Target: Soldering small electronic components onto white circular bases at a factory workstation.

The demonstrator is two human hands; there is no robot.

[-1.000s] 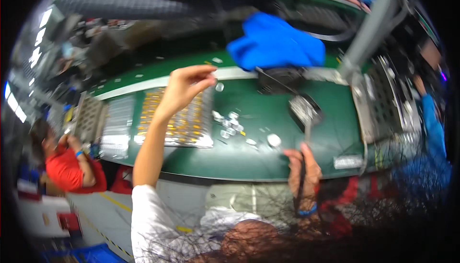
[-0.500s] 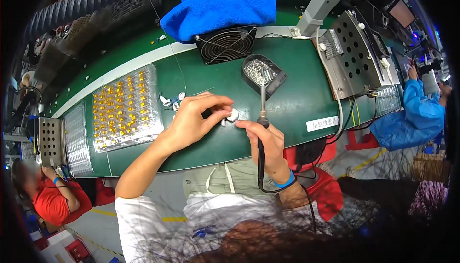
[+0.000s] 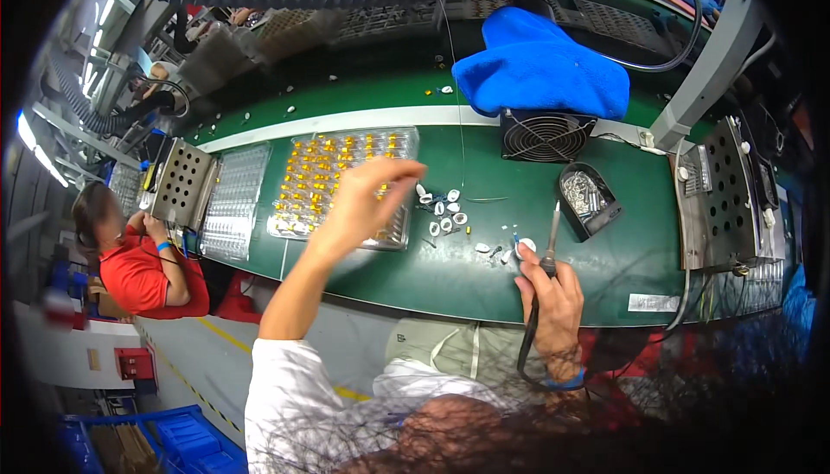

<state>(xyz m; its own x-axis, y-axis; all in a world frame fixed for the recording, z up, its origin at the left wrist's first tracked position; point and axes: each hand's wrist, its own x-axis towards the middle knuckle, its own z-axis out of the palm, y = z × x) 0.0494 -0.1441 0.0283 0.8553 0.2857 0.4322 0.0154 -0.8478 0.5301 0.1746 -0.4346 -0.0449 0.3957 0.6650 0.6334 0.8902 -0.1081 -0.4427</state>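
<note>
My right hand (image 3: 553, 305) is closed round a soldering iron (image 3: 551, 241), its metal tip pointing up and away from me. Right at the index fingertip, a small white round part (image 3: 526, 248) lies on the green bench (image 3: 398, 288); whether the finger touches it is unclear. My left hand (image 3: 363, 206) is raised above a clear plastic tray (image 3: 402, 236) of small yellow-orange pieces (image 3: 303, 176). Its thumb and fingers stretch to the right with a gap between them, and nothing shows in them. Between the hands lie several small white oval parts (image 3: 447, 223), some with dark wires.
A black scoop of small metal parts (image 3: 588, 193) lies beyond the iron. A fan (image 3: 545, 135) stands under a blue cloth (image 3: 540, 63). Perforated metal boxes (image 3: 722, 197) stand right and far left. A person in red (image 3: 147, 258) sits at left. A thin wire (image 3: 458, 85) hangs down.
My left hand has left the white round part and moved left over the tray. The right hand still holds the soldering iron beside the part. The whole view has swung toward the left.
</note>
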